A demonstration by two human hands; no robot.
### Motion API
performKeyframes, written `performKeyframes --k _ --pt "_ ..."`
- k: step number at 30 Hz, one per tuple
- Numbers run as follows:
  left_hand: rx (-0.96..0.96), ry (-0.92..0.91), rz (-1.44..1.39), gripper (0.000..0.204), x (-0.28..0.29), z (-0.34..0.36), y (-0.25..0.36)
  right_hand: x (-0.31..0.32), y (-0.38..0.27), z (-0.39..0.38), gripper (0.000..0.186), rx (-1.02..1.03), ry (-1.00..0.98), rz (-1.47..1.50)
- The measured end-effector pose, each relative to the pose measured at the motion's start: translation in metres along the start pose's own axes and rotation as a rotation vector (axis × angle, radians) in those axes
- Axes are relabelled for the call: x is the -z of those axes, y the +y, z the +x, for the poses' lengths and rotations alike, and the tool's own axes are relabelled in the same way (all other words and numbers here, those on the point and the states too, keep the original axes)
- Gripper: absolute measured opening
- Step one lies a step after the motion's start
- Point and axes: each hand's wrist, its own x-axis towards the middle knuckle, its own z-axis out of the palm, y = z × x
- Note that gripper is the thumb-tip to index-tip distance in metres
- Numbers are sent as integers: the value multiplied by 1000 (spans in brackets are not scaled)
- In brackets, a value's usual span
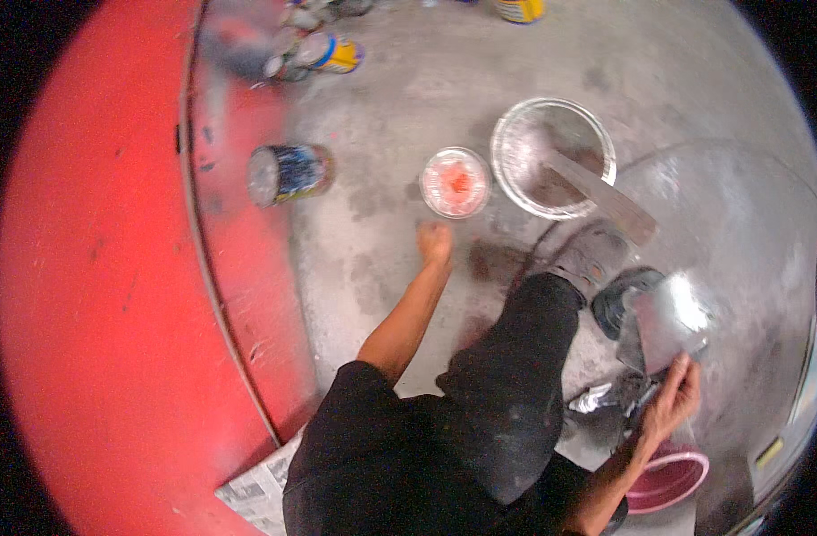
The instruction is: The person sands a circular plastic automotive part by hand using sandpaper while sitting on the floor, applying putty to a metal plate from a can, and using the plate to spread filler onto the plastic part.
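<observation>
My left hand [435,243] is closed, fingers curled, just on the near side of a clear round container [432,198] with a bright red patch inside. Whether anything is in those fingers is hidden, and a small gap seems to separate them from the container. Out to the right, my right hand [674,397] pinches the near edge of a flat, shiny grey square sheet [666,332], its fingers bent around that edge. Beyond my shoe, a wide round silver-rimmed pan [501,179] has a flat wooden strip [609,198] resting across its right edge.
A red panel [113,268] covers the left side. A dark-labelled tin [292,172] lies near it, with a yellow-blue can [337,54] beyond. Another yellow can [520,7] is at the top. A pink basin [672,482] stands below my right arm; newspaper [256,491] lies lower left.
</observation>
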Motion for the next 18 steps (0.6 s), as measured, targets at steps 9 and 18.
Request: performKeyframes --k 9,18 --pt "-1179 -1023 -146 61 24 -240 279 22 -77 -24 20 176 45 -26" --pt "-789 -1634 -684 28 8 -237 292 24 -98 -9 30 421 158 -152"
